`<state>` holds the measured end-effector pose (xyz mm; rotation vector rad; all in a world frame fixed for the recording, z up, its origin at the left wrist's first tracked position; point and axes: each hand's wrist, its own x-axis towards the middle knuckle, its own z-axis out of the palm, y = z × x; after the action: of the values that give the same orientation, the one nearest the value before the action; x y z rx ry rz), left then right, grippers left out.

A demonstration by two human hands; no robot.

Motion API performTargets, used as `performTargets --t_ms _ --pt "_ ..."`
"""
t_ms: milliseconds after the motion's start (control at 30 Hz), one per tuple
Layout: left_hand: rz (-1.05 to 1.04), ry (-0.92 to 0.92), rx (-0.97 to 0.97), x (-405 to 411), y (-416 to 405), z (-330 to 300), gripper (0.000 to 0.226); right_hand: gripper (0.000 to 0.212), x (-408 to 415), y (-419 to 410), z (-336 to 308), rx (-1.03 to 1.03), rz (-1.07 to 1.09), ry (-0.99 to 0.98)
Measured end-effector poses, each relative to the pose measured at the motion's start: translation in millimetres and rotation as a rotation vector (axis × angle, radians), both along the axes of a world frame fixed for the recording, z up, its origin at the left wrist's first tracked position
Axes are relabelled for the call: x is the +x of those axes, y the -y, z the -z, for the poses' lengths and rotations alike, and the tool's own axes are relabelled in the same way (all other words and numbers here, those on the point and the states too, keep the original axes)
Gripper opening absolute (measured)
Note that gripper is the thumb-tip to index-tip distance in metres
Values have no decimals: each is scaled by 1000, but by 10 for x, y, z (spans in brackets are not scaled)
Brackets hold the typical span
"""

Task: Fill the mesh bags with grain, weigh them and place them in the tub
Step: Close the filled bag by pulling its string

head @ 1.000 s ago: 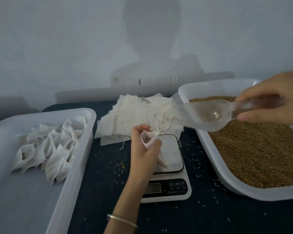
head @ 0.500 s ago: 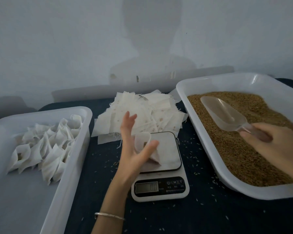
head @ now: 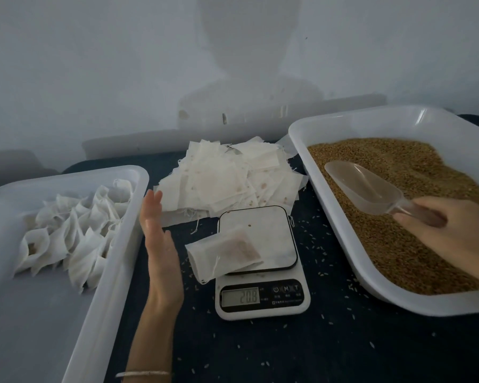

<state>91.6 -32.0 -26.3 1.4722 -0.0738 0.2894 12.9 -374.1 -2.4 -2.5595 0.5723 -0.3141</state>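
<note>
Lying across the bottom of the frame: a dark table surface (head: 329, 355) dotted with loose grains.

Reaching up from the bottom centre: a forearm wearing a thin bracelet (head: 144, 373), ending in the left hand (head: 161, 255), fingers straight and released, gripping nothing, hovering edge-on just left of the scale and apart from the bag.

Sitting at lower centre: a white digital scale (head: 262, 299), its display (head: 240, 296) showing digits resembling 20.8, somewhat dim.

Resting on the scale's platform, overhanging its left edge: a filled mesh bag (head: 224, 251), brownish grain showing through its right half, a drawstring dangling at its near corner.

Occupying the left side of the frame: a white tub (head: 103, 272), holding a cluster of filled bags (head: 75, 230) bunched toward its far right part, mouths gaping.

Coming in from the right edge: the right hand (head: 454, 233), fingers curling around the handle of a clear plastic scoop (head: 368, 189), bowl pointing up and left, lying over the grain.

Filling the right side: a white tray (head: 329, 217) heaped with brown grain (head: 398, 244).

Piling behind the scale at centre: a loose stack of flat empty bags (head: 227, 178), threads fraying at the edges.

Rising across the top of the frame: a pale wall (head: 94, 64) carrying a soft shadow of a head and shoulders.
</note>
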Motion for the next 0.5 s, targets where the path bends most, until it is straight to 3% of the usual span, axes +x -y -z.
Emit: performTargets --t_ms 133,367,433,500 --pt "-120 48 94 -8 -82 34 32 37 1 -11 -4 -18 6 11" --pt "-187 52 251 -126 -182 142 24 32 1 32 11 -98 -5 32" --pt "-190 -64 333 -157 -231 199 28 36 15 189 53 -201 -15 15" --pt "-136 -252 394 -189 -278 220 21 23 53 459 131 -341 -6 -33"
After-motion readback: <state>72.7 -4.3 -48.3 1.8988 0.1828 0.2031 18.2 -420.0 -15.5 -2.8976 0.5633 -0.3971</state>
